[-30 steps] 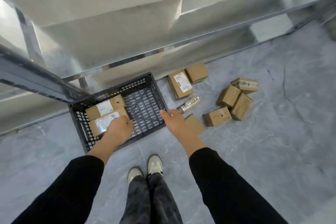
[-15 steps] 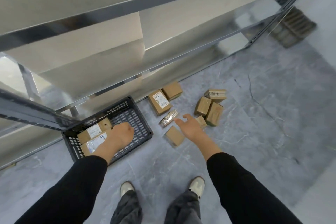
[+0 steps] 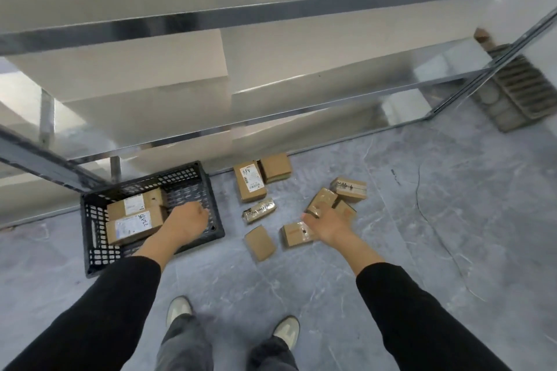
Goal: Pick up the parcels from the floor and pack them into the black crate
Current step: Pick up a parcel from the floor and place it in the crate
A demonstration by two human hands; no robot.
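You're looking at matt brown cardboard parcels, one packet glossy with clear tape, a black plastic crate, shiny metal shelving, smooth marbled floor.

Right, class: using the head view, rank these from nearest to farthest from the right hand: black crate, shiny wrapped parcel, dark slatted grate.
1. shiny wrapped parcel, on the floor just left of the right hand.
2. black crate, farther left.
3. dark slatted grate, far upper right.

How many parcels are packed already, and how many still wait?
Done: two parcels lie in the black crate. In hand: the right hand reaches open over the pile, holding nothing yet. Left: about eight boxes sit on the floor, one partly hidden by that hand.
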